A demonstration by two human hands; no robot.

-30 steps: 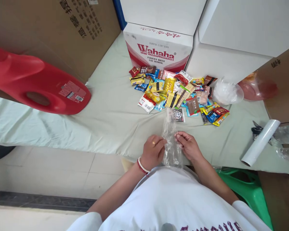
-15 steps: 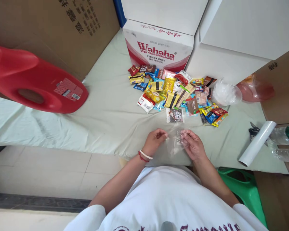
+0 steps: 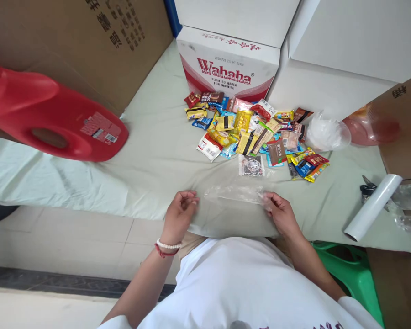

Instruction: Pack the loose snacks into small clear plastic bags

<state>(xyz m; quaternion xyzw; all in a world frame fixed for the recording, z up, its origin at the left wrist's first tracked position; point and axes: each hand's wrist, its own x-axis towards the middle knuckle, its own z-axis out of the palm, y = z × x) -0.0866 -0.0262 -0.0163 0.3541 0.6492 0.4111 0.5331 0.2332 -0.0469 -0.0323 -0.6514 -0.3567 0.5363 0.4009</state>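
Observation:
Between my hands, a thin sheet of clear plastic film (image 3: 239, 194) is spread low over the front of the table, and its edges are hard to make out. My right hand (image 3: 281, 214) pinches the film's right end. My left hand (image 3: 181, 212), with a white and a red bracelet at the wrist, is closed in a pinch at the left side, where the film is faint. Just beyond the film lies a dark printed packet (image 3: 251, 165). Behind that is a loose pile of small wrapped snacks (image 3: 243, 122) in many colours.
A Wahaha carton (image 3: 226, 68) stands behind the snacks. To the left is a big red jug (image 3: 65, 123). A clear container with white plastic (image 3: 327, 131) sits right of the pile. A white roll (image 3: 373, 208) and scissors (image 3: 367, 186) lie right; a green stool (image 3: 356, 274) is below.
My left hand has moved left and my right hand slightly right, so the hands are wider apart. The film, bunched between them before, is now spread out.

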